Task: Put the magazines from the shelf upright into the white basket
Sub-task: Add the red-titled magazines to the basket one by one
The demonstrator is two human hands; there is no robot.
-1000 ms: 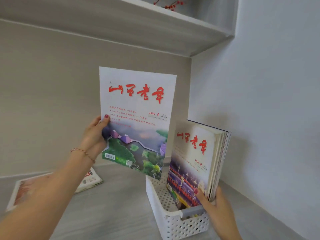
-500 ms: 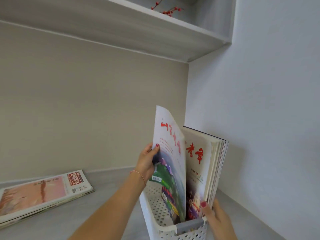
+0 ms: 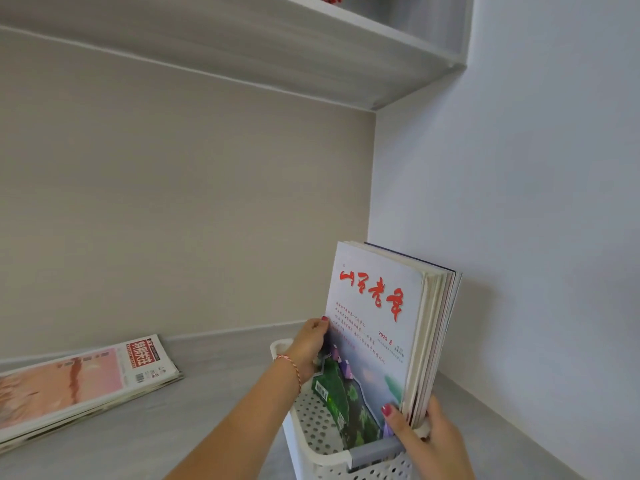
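A white perforated basket (image 3: 313,424) stands on the grey shelf at the lower right. Several magazines stand upright in it, the front one (image 3: 372,327) white with red lettering and a green landscape picture. My left hand (image 3: 310,344) holds this front magazine at its left edge, thumb on the cover. My right hand (image 3: 424,436) grips the lower right corner of the upright stack, thumb on the front cover, fingers behind. More magazines (image 3: 79,382) lie flat in a pile on the shelf at the left.
The shelf surface (image 3: 194,417) runs from the flat pile to the basket. A beige back panel and a white side wall (image 3: 536,237) meet in the corner behind the basket. An upper shelf board (image 3: 311,53) hangs overhead.
My left hand has carried the white magazine down and right into the basket, where it now stands flat against the front of the stack. My right hand's thumb has moved onto its cover.
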